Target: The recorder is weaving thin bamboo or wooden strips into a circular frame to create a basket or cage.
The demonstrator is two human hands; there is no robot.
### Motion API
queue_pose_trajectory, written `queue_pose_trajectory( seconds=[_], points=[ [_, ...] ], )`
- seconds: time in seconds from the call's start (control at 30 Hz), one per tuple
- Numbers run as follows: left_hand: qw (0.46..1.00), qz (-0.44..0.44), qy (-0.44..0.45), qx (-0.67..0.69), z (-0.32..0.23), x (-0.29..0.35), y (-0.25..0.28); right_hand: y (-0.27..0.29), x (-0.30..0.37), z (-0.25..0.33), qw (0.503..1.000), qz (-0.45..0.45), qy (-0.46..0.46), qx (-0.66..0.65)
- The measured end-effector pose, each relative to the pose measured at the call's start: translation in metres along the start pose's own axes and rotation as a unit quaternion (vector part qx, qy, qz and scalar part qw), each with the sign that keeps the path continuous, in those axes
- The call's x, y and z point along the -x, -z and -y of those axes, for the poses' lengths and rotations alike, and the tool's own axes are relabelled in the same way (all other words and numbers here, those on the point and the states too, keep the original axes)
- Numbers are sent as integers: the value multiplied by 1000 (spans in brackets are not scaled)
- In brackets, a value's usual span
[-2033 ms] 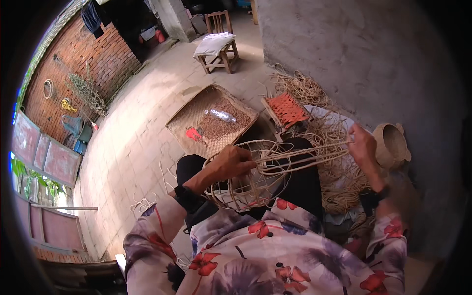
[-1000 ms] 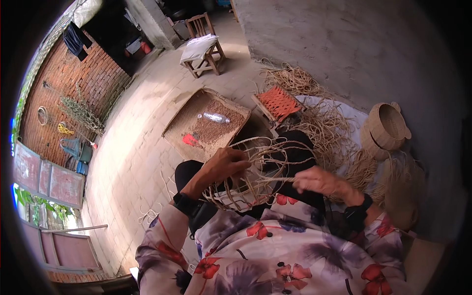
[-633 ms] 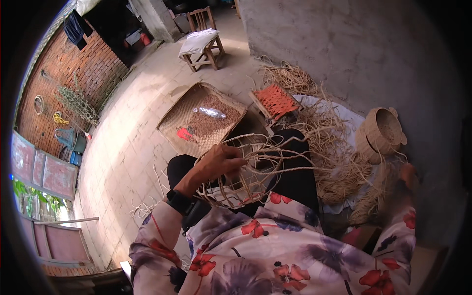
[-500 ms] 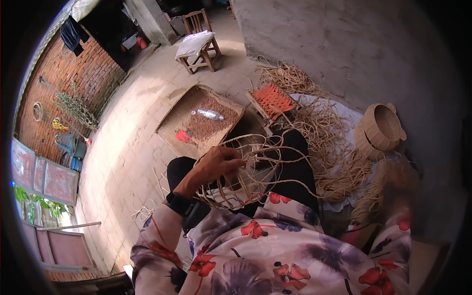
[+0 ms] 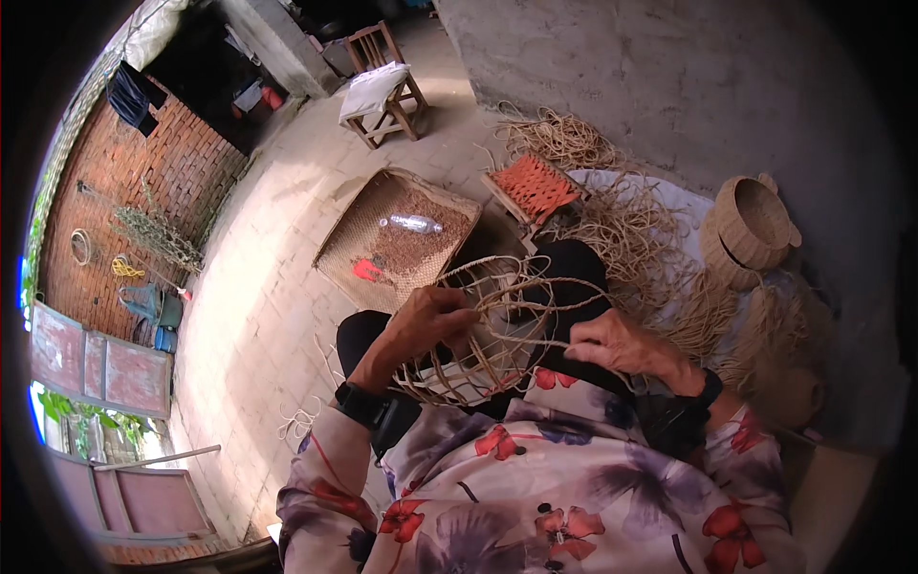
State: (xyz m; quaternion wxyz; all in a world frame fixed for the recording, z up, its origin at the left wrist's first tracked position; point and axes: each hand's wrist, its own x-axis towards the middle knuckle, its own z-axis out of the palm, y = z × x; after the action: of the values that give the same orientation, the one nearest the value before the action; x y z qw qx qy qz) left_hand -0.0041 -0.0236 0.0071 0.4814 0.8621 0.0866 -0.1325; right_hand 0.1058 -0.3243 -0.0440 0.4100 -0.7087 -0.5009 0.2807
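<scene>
Left hand [image 5: 442, 319], the nearer, clamps the open cord basket [image 5: 457, 385], while the right hand [image 5: 620, 344], apart to its right, pinches a strand [image 5: 537, 340] running leftward into it.

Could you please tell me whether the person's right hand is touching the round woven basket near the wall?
No, the right hand is beside the cord framework over the lap, clearly apart from the round woven basket.
</scene>
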Motion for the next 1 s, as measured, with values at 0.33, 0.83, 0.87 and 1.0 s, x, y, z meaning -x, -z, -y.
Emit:
queue_pose_trajectory(
  seconds=[0.33, 0.83, 0.87, 1.0],
  points=[
    [1000, 6, -17, 6, -7, 0, -3, 142, 239, -243, 687, -436, -491, 310],
    [1000, -7, 6, 1, -9, 1, -6, 17, -70, 13, 974, -146, 112, 128],
    [1000, -7, 4, 0, -8, 1, -6, 4, -81, 12, 959, -168, 157, 165],
    [1000, -9, 3, 7, -4, 0, -7, -6, -94, 22, 927, -135, 194, 290]
  ],
)
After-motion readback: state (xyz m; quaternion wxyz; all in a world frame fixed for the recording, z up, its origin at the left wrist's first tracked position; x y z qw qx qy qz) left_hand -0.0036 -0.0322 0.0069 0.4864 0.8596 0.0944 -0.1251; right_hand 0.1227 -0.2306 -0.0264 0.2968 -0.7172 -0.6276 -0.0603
